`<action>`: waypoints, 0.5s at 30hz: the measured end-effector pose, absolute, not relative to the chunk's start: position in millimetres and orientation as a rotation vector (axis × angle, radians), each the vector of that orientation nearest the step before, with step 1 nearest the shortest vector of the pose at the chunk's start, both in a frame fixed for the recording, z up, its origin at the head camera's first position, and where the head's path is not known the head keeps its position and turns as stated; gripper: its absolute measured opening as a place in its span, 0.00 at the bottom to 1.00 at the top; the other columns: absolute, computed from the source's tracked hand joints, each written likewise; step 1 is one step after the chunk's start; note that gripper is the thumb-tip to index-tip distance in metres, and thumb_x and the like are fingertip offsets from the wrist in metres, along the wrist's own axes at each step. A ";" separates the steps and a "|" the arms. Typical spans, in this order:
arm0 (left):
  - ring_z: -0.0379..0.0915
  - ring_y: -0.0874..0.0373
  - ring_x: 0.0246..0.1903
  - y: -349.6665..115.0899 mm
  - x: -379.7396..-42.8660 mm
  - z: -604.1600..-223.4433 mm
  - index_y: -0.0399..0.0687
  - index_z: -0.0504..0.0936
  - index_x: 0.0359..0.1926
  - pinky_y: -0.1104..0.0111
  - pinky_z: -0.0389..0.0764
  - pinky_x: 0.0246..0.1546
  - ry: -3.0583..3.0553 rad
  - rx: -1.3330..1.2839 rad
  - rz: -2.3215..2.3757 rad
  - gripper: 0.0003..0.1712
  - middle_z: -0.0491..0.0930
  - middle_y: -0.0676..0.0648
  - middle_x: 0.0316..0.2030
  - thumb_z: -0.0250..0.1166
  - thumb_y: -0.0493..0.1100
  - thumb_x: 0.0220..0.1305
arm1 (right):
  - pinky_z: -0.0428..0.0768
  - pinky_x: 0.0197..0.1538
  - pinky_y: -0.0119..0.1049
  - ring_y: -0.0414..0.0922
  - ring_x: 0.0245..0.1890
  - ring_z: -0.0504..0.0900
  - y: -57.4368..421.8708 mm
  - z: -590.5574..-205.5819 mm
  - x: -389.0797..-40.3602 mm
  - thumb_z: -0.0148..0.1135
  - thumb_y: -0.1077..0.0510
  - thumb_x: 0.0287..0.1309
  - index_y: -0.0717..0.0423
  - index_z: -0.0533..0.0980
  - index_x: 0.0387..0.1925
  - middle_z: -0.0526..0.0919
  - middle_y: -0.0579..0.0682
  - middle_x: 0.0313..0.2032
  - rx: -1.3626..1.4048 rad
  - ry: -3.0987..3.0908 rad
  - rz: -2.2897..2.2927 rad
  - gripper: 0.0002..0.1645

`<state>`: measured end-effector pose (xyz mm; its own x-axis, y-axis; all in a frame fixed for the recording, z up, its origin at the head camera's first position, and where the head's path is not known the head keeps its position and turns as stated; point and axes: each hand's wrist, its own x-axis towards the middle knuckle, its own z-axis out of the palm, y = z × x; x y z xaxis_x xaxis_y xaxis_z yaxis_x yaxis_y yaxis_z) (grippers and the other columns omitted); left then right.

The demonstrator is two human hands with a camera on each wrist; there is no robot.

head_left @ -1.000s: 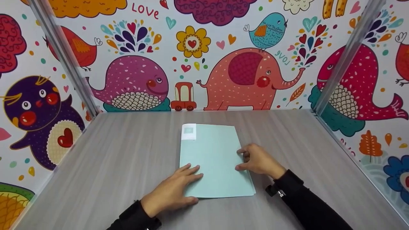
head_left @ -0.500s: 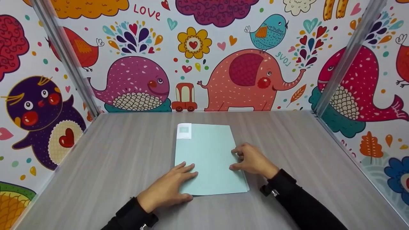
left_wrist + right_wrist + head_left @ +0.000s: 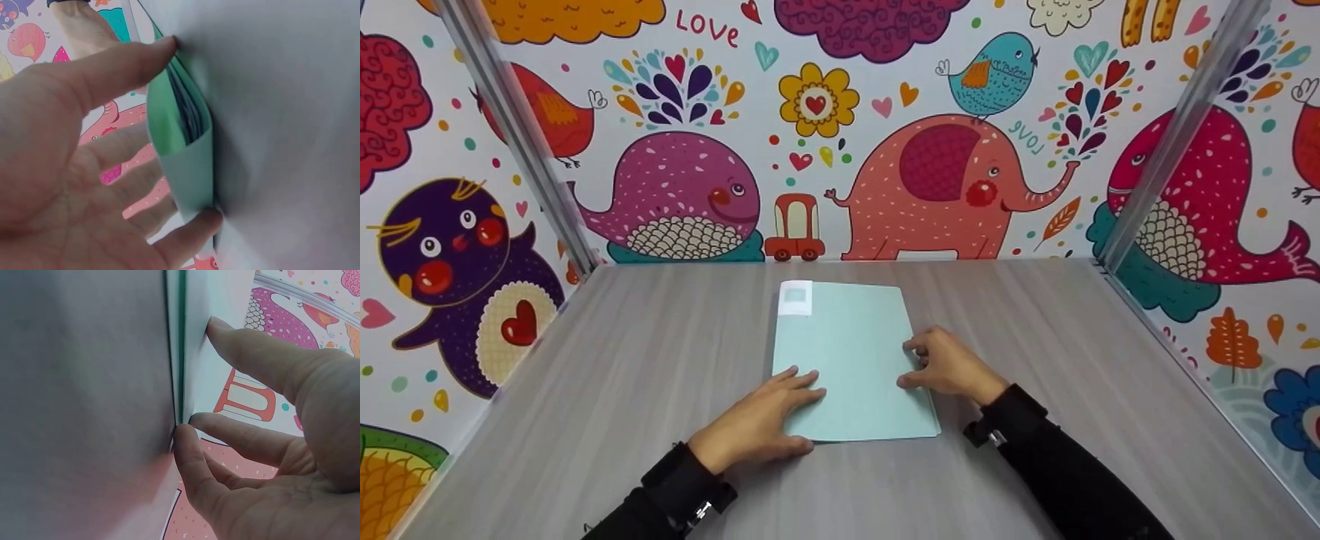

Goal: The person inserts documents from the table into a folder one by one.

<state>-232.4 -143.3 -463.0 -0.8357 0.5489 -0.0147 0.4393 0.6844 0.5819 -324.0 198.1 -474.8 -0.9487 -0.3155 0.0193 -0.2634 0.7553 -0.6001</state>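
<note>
A pale mint-green file folder [image 3: 851, 330] lies closed on the table, a white label [image 3: 795, 298] at its far left corner. My left hand [image 3: 761, 420] rests spread over its near left corner, thumb by the near edge. In the left wrist view, the folder's gaping end [image 3: 180, 112] shows dark-edged sheets inside. Along the folder's right edge, my right hand [image 3: 956, 367] touches with its fingertips, the thumb [image 3: 225, 332] lying on the cover. The fingers of both hands are only slightly bent.
The folder lies on a grey wood-grain table [image 3: 675, 330]. Behind it stands a wall printed with cartoon animals [image 3: 930, 187], and metal posts [image 3: 521, 142] rise at both back corners. Black bands [image 3: 690, 480] circle the wrists.
The folder has shifted a little to the left, then slightly away from me toward the back wall. Both hands have moved along with it, keeping their places on its edges.
</note>
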 end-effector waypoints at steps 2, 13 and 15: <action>0.56 0.31 0.93 -143.5 -233.2 -462.4 0.39 0.81 0.81 0.28 0.65 0.88 2.707 0.807 0.866 0.44 0.70 0.37 0.88 0.86 0.42 0.67 | 0.95 0.62 0.55 0.55 0.53 0.89 198.5 -474.3 -324.4 0.94 0.58 0.57 0.69 0.87 0.67 0.87 0.65 0.60 -0.482 2.869 -0.954 0.40; 0.58 0.29 0.91 -144.9 -234.7 -464.6 0.38 0.80 0.81 0.29 0.67 0.87 2.747 0.869 0.857 0.44 0.71 0.34 0.87 0.86 0.42 0.68 | 0.92 0.59 0.54 0.53 0.52 0.86 203.9 -474.5 -322.8 0.93 0.57 0.59 0.69 0.86 0.68 0.88 0.65 0.60 -0.554 2.884 -0.970 0.40; 0.58 0.29 0.91 -145.0 -234.6 -465.2 0.38 0.81 0.81 0.29 0.68 0.87 2.759 0.871 0.854 0.44 0.71 0.34 0.87 0.86 0.43 0.67 | 0.91 0.59 0.53 0.52 0.51 0.85 205.2 -474.6 -323.2 0.92 0.57 0.60 0.69 0.86 0.68 0.89 0.65 0.60 -0.574 2.883 -0.978 0.39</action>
<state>-234.6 -145.0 -465.2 -0.8260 0.5615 0.0485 0.4908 0.6743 0.5518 -323.2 205.2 -474.6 -0.9305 -0.3583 0.0765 -0.3310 0.7323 -0.5951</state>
